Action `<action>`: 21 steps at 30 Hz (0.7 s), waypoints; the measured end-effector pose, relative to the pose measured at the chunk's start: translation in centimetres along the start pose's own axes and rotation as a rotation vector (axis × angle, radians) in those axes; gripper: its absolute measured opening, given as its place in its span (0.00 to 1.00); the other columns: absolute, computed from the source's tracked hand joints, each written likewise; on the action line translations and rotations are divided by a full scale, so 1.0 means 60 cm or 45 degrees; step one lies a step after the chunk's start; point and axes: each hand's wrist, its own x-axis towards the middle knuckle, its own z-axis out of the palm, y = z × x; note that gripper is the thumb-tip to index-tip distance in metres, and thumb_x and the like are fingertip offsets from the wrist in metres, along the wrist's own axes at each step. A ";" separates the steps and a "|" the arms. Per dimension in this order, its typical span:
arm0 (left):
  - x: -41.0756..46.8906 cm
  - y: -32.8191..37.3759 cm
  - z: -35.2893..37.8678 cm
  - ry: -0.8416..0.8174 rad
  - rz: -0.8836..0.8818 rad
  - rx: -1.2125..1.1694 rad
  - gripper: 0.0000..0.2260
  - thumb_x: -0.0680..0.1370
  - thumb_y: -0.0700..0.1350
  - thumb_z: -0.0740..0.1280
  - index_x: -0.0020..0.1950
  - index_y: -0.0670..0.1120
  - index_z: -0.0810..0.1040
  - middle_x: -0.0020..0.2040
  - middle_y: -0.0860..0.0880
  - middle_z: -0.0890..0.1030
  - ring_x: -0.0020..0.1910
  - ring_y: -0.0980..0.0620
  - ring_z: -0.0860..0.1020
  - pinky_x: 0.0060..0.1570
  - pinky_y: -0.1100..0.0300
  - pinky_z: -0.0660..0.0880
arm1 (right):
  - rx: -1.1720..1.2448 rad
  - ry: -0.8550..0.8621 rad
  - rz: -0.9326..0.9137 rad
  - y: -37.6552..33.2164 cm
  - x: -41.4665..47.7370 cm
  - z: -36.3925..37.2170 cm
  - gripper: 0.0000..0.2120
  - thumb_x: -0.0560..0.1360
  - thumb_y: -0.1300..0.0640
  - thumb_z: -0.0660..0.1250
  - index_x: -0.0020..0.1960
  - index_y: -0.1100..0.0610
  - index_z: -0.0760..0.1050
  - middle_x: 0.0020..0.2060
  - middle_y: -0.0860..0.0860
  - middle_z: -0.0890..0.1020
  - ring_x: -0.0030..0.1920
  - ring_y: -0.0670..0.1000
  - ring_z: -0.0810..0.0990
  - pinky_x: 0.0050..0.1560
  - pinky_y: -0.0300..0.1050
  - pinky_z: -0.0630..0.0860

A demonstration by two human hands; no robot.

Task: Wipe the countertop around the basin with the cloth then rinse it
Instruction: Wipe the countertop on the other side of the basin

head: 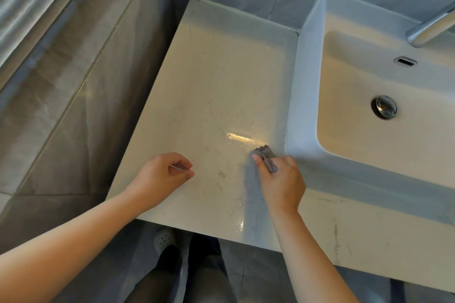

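Most of the cloth is buried in the right hand. Only a crumpled grey end pokes out past the fingers, so its size and shape cannot be told. The left hand curls thumb to fingertip. The thin pale streak inside that ring may be a gleam on the tabletop or something pinched; which, cannot be told. The basin runs out at the right edge, as does the faucet, of which only the spout end shows. The tabletop's right end is cut off too. Both forearms leave the frame. Below the tabletop's front edge, a pale shoe is half hidden.
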 end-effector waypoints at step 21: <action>0.008 -0.045 -0.038 0.236 0.186 0.153 0.08 0.79 0.45 0.63 0.56 0.48 0.78 0.49 0.54 0.78 0.46 0.60 0.75 0.44 0.71 0.69 | -0.138 0.168 0.015 -0.018 0.060 0.051 0.11 0.78 0.58 0.63 0.56 0.64 0.76 0.59 0.59 0.78 0.58 0.60 0.75 0.58 0.52 0.71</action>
